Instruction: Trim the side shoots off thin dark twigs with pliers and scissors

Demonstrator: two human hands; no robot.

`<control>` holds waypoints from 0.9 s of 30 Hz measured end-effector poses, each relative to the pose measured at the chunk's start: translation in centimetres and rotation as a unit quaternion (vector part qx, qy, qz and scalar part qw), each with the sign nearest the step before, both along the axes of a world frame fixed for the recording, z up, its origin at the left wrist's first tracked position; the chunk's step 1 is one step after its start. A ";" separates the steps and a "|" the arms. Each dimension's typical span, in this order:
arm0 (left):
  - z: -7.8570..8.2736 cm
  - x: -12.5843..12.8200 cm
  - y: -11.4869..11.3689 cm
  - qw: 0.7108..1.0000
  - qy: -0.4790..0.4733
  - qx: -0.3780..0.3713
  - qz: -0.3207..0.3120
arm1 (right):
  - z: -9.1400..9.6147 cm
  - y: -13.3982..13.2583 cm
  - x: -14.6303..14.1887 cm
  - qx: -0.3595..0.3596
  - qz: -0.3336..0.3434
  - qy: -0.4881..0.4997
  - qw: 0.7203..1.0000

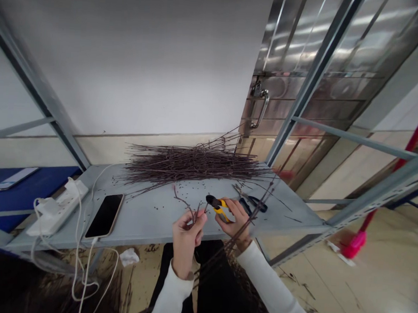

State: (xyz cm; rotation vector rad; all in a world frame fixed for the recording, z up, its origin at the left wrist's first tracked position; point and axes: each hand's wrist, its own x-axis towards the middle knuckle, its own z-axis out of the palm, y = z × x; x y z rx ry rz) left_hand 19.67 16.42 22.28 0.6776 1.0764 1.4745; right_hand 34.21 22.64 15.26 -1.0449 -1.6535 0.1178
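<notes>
clamped around yellow-handled side cutters [219, 209], the right hand [235, 219] holds their black head just beside a few thin dark twigs [191, 211] pinched in the left hand [186, 242], above a grey metal shelf [148, 221]. whether the cutters' jaws stand apart cannot be told. a long pile of twigs [190, 165] lies across the far side of the shelf, with small dark bits scattered near it. dark blue-handled scissors [253, 204] lie to the right; a black phone [104, 215] and white power strip [57, 208] sit at left.
</notes>
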 end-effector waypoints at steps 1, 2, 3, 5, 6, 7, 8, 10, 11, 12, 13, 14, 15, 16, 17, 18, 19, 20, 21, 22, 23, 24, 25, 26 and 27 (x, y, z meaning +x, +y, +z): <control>0.0 0.2 -0.1 1.000 -0.008 -0.007 -0.001 | -0.2 0.2 0.0 0.012 -0.021 -0.005 1.000; 0.1 0.3 -0.1 1.000 -0.014 -0.012 -0.001 | -0.4 0.3 0.0 0.023 -0.039 -0.011 0.999; 0.1 0.5 -0.2 1.000 -0.017 -0.015 0.000 | -0.6 0.4 -0.1 0.034 -0.058 -0.019 0.998; 0.2 0.5 -0.1 1.000 -0.019 -0.018 0.003 | -0.8 0.4 -0.3 0.047 -0.078 -0.025 0.996; 0.1 0.5 -0.1 1.000 -0.016 -0.018 0.004 | -0.8 0.4 -0.5 0.041 -0.074 -0.017 0.996; 0.1 0.3 0.0 1.000 -0.012 -0.015 0.006 | -0.7 0.2 -0.7 0.025 -0.060 -0.002 0.998; 0.0 0.1 0.1 1.000 -0.004 -0.010 0.010 | -0.7 0.0 -0.9 -0.001 -0.035 0.020 0.999; -0.1 -0.4 0.4 1.000 0.022 0.005 0.017 | -0.4 -0.4 -1.3 -0.087 0.045 0.085 0.992; -0.2 -0.7 0.4 0.999 0.037 0.012 0.020 | -0.3 -0.6 -1.4 -0.139 0.092 0.124 0.978; -0.3 -1.0 0.5 0.998 0.051 0.018 0.020 | -0.2 -0.8 -1.5 -0.184 0.134 0.160 0.961; -0.4 -1.3 0.6 0.998 0.064 0.022 0.016 | -0.1 -1.0 -1.6 -0.218 0.166 0.186 0.944; -0.5 -1.5 0.6 0.997 0.074 0.023 0.010 | 0.0 -1.1 -1.5 -0.242 0.189 0.204 0.929; -0.6 -1.7 0.6 0.996 0.081 0.023 0.003 | 0.1 -1.2 -1.4 -0.260 0.207 0.215 0.918; -0.7 -1.9 0.6 0.996 0.086 0.022 -0.006 | 0.3 -1.4 -1.2 -0.278 0.222 0.221 0.908; -0.8 -2.1 0.7 0.996 0.090 0.022 -0.016 | 0.5 -1.5 -1.0 -0.302 0.241 0.232 0.893; -0.9 -2.2 0.7 0.995 0.094 0.024 -0.027 | 0.6 -1.6 -0.8 -0.333 0.264 0.247 0.871; -1.0 -2.3 0.7 0.994 0.097 0.026 -0.037 | 0.8 -1.8 -0.6 -0.362 0.288 0.260 0.847; -1.1 -2.4 0.7 0.994 0.098 0.029 -0.047 | 1.0 -2.0 -0.4 -0.388 0.307 0.274 0.825; -1.2 -2.5 0.8 0.993 0.099 0.031 -0.057 | 1.0 -2.2 -0.2 -0.407 0.325 0.287 0.804; -1.3 -2.5 0.8 0.992 0.099 0.033 -0.065 | 1.1 -2.3 -0.1 -0.424 0.345 0.305 0.780; -1.4 -2.5 0.8 0.992 0.097 0.033 -0.072 | 1.0 -2.5 0.0 -0.440 0.367 0.324 0.753; -1.5 -2.5 0.9 0.992 0.094 0.032 -0.076 | 0.9 -2.6 0.1 -0.455 0.388 0.343 0.724; -1.5 -2.5 0.9 0.992 0.090 0.031 -0.077 | 0.7 -2.7 0.2 -0.471 0.410 0.360 0.693; -1.5 -2.4 0.9 0.993 0.085 0.031 -0.077 | 0.5 -2.7 0.2 -0.486 0.433 0.370 0.663; -1.5 -2.3 0.9 0.993 0.080 0.031 -0.078 | 0.2 -2.8 0.2 -0.499 0.453 0.371 0.639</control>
